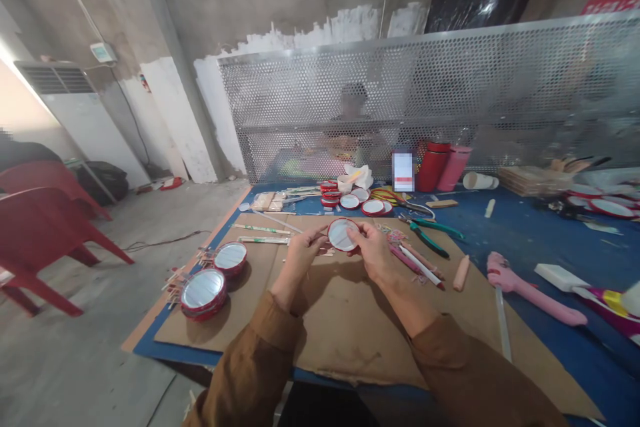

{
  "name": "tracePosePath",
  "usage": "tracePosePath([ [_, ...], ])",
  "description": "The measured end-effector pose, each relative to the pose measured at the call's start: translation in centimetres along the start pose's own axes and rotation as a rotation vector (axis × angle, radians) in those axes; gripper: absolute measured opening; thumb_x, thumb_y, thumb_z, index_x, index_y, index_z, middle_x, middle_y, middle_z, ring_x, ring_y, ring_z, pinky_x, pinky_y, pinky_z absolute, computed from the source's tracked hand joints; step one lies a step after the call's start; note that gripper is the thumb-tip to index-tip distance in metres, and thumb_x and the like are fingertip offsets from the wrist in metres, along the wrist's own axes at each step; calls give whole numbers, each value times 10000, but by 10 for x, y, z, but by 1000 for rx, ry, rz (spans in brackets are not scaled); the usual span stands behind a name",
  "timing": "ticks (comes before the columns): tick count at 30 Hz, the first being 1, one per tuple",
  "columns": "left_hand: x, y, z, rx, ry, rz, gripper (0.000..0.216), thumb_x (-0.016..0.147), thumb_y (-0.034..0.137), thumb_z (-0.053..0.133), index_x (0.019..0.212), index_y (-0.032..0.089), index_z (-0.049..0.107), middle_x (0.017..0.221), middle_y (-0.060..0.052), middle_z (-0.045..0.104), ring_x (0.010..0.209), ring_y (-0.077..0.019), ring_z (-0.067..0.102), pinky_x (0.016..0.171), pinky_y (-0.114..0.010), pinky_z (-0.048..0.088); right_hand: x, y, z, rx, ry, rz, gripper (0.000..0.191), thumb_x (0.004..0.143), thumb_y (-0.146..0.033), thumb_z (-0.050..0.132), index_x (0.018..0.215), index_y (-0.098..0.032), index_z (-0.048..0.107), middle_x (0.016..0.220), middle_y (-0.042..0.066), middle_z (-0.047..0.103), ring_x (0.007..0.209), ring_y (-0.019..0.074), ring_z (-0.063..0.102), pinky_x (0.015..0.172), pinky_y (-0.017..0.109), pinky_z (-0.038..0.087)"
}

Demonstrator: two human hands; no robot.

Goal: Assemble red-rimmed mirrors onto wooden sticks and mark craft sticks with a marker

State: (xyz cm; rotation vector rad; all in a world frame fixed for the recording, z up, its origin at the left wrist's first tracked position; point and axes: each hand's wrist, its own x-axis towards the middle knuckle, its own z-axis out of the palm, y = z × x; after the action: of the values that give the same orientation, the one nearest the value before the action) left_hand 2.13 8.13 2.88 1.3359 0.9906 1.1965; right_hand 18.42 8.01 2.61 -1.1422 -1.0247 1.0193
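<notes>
Over the cardboard sheet, a small round drum with a red rim and a pale, shiny face is held up and tilted toward me. My right hand grips its right side, the thumb lying on the face. At the left rim, the fingers of my left hand are pinched together against the edge. Two stacks of similar red-rimmed drums with thin sticks poking out, a larger stack and a smaller one, stand to the left. More drums lie beyond my hands.
Green-handled pliers, pens and a wooden handle lie right of my hands. Farther right is a pink glue gun. A red bottle and a phone stand before a perforated metal screen.
</notes>
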Motion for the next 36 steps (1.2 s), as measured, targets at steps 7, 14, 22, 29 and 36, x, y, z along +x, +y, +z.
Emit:
tracePosePath([
  [7, -2, 2, -5, 52, -23, 47, 330, 815, 275, 656, 1118, 209, 769, 975, -36, 776, 765, -165, 711, 734, -304, 594, -2, -4, 1, 29, -26, 21, 339, 611, -456, 742, 822, -197, 684, 717, 21, 731, 542, 162, 604, 410, 249, 472],
  [14, 0, -3, -12, 100, 16, 140, 287, 807, 332, 655, 1021, 200, 791, 894, -43, 775, 747, -183, 709, 739, -312, 585, -4, -2, 1, 30, -99, 33, 349, 655, -461, 733, 883, -196, 733, 712, 14, 737, 557, 174, 626, 435, 256, 469],
  [22, 1, -3, -14, 4, 38, 95, 288, 824, 368, 655, 998, 161, 752, 967, -96, 764, 826, -204, 710, 804, -348, 575, -7, -1, 5, -27, -143, 39, 342, 679, -435, 709, 912, -188, 748, 747, 20, 745, 555, 159, 615, 442, 245, 462],
  [29, -1, -7, 4, 87, 22, 168, 326, 755, 252, 756, 1066, 204, 672, 997, -97, 716, 877, -186, 671, 780, -300, 532, -9, -10, 0, -350, -182, -72, 249, 777, -348, 638, 959, -239, 768, 843, 27, 765, 646, 184, 662, 504, 256, 492],
  [36, 5, -17, -3, 186, 25, 193, 174, 824, 348, 681, 883, 185, 676, 878, -67, 701, 810, -178, 637, 767, -308, 510, -14, -13, 6, -401, -196, -94, 181, 746, -307, 608, 898, -224, 659, 815, 27, 727, 727, 199, 670, 583, 290, 524],
])
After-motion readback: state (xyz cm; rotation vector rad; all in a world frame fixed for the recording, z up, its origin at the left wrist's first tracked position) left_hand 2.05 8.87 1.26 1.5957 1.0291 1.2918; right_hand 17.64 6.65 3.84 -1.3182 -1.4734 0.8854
